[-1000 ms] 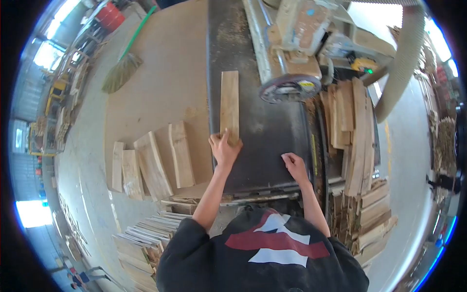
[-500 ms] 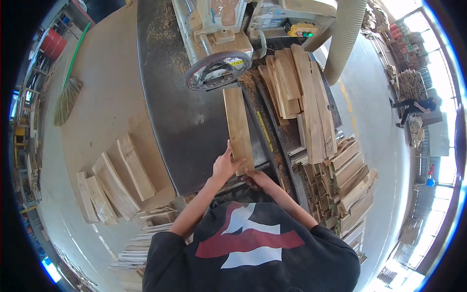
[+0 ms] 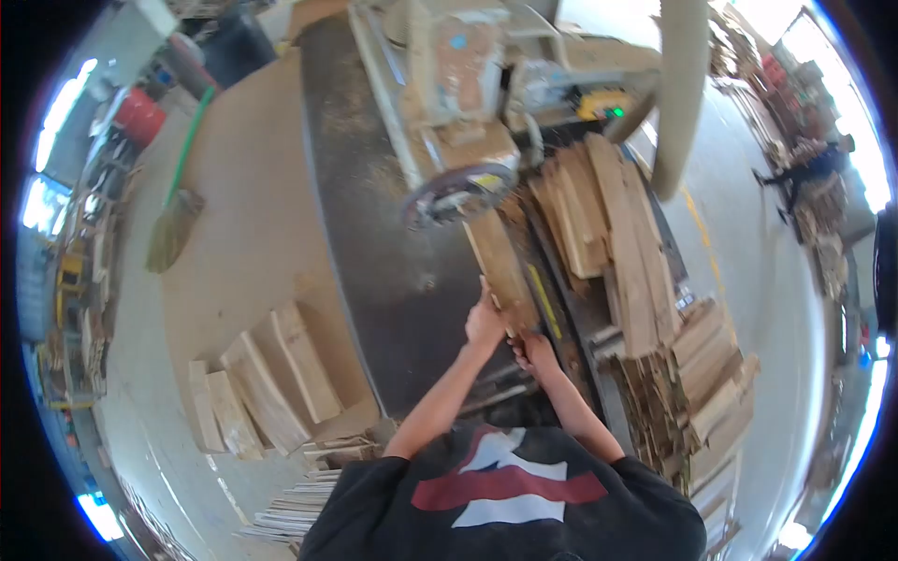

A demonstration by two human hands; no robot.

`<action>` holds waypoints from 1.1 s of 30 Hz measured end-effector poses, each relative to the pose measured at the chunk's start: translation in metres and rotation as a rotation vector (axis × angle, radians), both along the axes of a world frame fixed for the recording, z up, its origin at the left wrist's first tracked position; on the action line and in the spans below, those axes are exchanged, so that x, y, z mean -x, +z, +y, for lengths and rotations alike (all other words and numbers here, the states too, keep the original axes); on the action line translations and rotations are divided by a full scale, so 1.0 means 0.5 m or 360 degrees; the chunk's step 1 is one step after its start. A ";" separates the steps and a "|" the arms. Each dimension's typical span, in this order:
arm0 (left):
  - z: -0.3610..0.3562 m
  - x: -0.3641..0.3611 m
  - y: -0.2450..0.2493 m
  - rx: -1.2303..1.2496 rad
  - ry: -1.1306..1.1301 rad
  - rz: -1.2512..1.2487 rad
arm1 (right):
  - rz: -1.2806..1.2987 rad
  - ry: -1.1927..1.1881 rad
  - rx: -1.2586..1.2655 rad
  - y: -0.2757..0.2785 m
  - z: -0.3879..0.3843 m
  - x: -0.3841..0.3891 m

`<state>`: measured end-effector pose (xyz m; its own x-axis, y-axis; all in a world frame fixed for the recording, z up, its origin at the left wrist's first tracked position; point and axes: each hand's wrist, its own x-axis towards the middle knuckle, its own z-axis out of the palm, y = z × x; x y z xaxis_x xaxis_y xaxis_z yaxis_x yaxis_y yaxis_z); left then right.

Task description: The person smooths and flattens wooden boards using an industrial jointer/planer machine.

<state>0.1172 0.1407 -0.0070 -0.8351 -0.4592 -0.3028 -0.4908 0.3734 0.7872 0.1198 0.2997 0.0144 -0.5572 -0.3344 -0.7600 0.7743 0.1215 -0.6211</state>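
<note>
A wooden board lies lengthwise on the dark machine table, its far end reaching under the round guard with a wheel rim. My left hand grips the board's left edge near its close end, with a finger stretched along the side. At the near end, my right hand has its fingers closed on the board's end. A yellow scale strip runs along the rail just to the right of the board.
Cut boards are stacked right of the rail, with rough offcuts nearer. More boards lie on the left panel. A broom is at the far left. A hose hangs ahead. Another person is far right.
The board has moved forward, its far end now under the guard. Both hands went along with it, still holding on. The whole view has shifted and is blurrier.
</note>
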 end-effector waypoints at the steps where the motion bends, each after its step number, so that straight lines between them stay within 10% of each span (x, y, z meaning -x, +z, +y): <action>1: -0.006 0.013 -0.011 0.0102 0.0036 -0.0018 | -0.0045 -0.0033 -0.0014 -0.004 -0.020 0.011; 18: -0.194 0.206 -0.015 -0.0070 0.0136 -0.0042 | 0.0054 0.0052 0.0018 -0.030 -0.203 0.219; 20: -0.210 0.213 -0.068 -0.0122 0.0088 0.0556 | 0.0188 -0.0011 -0.0047 -0.034 -0.225 0.210; 23: -0.215 0.111 0.075 -0.0571 0.0248 0.0577 | 0.0358 -0.0041 -0.0138 -0.021 -0.272 0.254; 33: -0.290 -0.311 0.035 0.0469 0.0528 0.0954 | 0.0981 0.0531 0.0009 -0.038 -0.331 0.313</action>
<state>0.2727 -0.0044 0.0106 -0.6217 -0.7076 0.3357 -0.1326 0.5175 0.8453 -0.0367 0.1342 -0.0044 -0.7529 -0.5657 -0.3363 0.2026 0.2869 -0.9363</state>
